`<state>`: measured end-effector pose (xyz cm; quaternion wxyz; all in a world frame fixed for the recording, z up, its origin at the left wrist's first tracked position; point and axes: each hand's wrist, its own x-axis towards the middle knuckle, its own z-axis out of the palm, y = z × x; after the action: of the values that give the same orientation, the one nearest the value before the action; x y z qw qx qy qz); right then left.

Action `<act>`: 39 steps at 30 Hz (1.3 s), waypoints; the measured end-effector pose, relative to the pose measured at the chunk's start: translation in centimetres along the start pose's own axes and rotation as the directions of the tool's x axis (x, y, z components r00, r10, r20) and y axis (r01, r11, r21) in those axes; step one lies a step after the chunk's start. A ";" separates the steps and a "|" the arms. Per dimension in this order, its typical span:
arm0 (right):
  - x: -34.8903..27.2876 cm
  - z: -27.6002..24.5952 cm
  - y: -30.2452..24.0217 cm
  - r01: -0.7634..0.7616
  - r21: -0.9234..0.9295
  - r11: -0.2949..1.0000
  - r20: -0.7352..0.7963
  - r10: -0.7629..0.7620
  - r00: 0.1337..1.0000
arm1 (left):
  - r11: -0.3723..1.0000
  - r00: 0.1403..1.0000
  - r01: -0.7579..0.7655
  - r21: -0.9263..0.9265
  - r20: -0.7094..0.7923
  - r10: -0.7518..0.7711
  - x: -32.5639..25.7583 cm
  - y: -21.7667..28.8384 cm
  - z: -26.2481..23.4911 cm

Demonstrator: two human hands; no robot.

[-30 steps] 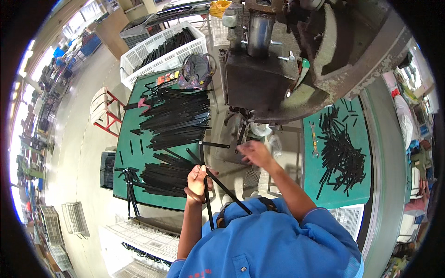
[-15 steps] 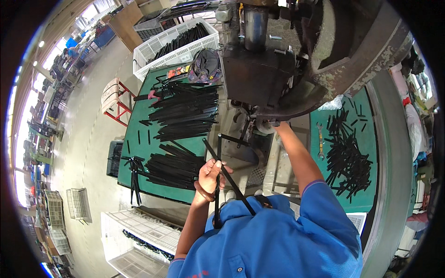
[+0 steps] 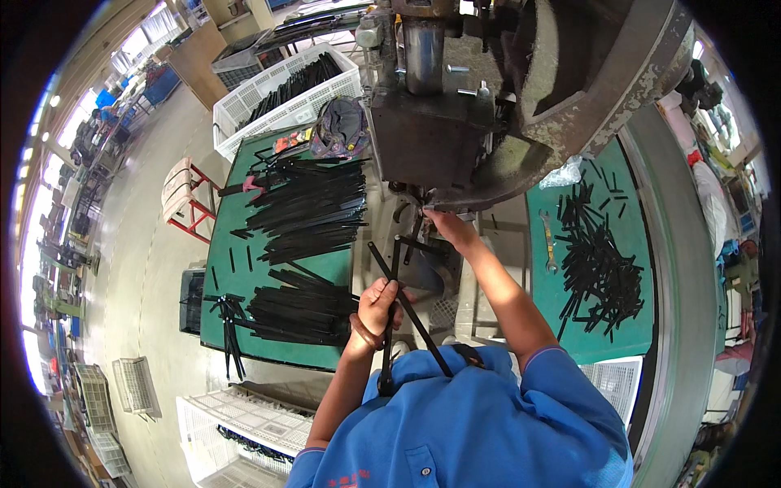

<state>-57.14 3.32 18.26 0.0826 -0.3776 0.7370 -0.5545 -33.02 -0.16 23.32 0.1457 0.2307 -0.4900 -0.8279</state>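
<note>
My left hand (image 3: 379,302) grips two long black metal strips (image 3: 396,305) that cross in front of my chest. My right hand (image 3: 448,228) reaches forward under the big grey press machine (image 3: 488,98), its fingertips at the tool area; whether it holds a piece there is hidden. On the green table (image 3: 224,244) to my left lie piles of long black strips (image 3: 309,203), a second pile (image 3: 297,309) nearer me. To the right, a green mat (image 3: 643,325) carries a heap of short black pieces (image 3: 598,264).
A white plastic crate (image 3: 285,89) of black strips stands behind the left table, with a dark cap (image 3: 340,126) beside it. A wrench (image 3: 547,240) lies on the right mat. A red stool (image 3: 183,195) stands on the left, white crates (image 3: 244,423) low left.
The view has shifted nearer the machine. My right hand has stretched from near my left hand up to the tool under the press. The left hand kept hold of the strips.
</note>
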 end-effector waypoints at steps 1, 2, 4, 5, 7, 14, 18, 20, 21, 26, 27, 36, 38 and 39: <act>-0.1 -0.3 -0.3 -0.222 0.188 0.957 0.111 0.204 0.973 | 1.000 1.000 0.004 -0.007 0.012 -0.004 0.1 0.0 0.0; -0.2 -0.7 -0.7 -0.377 0.301 0.876 0.209 0.325 0.922 | 0.999 0.999 0.030 -0.031 0.027 -0.029 0.2 0.0 0.0; -0.4 -1.3 -1.8 -0.424 0.458 0.782 0.241 0.350 0.905 | 0.999 0.999 0.034 0.004 0.024 -0.034 0.3 0.1 0.1; -0.5 -1.3 -2.4 -0.414 0.536 0.736 0.243 0.336 0.910 | 0.999 0.999 0.046 0.014 0.021 -0.046 0.4 0.2 0.1; -0.7 -1.1 -3.5 -0.378 0.457 0.805 0.200 0.321 0.926 | 0.998 0.998 0.057 0.037 0.021 -0.058 0.5 0.3 0.2; 0.3 -1.4 -0.3 -0.638 0.444 0.629 0.453 0.456 0.766 | 0.996 0.997 0.064 0.063 0.041 -0.066 0.8 0.9 1.0; 1.8 -2.7 6.6 -0.517 0.590 0.620 0.273 0.450 0.850 | 0.996 0.991 0.080 0.047 0.099 -0.085 2.4 1.2 2.6; 2.1 -2.7 9.5 -0.374 0.186 0.909 0.029 0.375 0.927 | 0.994 0.989 0.069 0.091 0.126 -0.080 3.7 1.2 3.7; 2.3 -2.9 10.3 -0.292 -0.057 0.955 -0.076 0.287 0.955 | 0.993 0.986 0.061 0.104 0.147 -0.076 4.4 1.2 4.2; -1.5 -6.7 7.9 -0.046 -0.616 0.786 0.042 0.090 0.995 | 0.996 0.977 0.086 0.029 0.194 -0.090 6.8 0.2 4.9; -3.8 -6.7 6.1 -0.257 -0.281 0.925 0.066 0.286 0.956 | 0.996 0.977 0.085 0.028 0.193 -0.089 7.1 -0.1 4.8; -17.7 -4.6 -7.6 -0.680 0.433 0.591 0.410 0.543 0.733 | 0.986 0.975 0.160 0.040 0.147 -0.164 7.5 -2.7 3.7; -18.3 -3.7 -8.4 -0.631 0.522 0.574 0.373 0.511 0.774 | 0.982 0.968 0.176 0.064 0.170 -0.185 7.4 -2.9 3.1; -18.3 -3.3 -8.5 -0.628 0.561 0.539 0.360 0.524 0.772 | 0.986 0.967 0.158 0.060 0.195 -0.167 7.7 -2.9 2.8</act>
<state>-42.13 16.80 21.48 0.4414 -0.0994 0.5689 -0.6867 -41.05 -0.28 20.08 0.0225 0.1891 -0.4996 -0.8450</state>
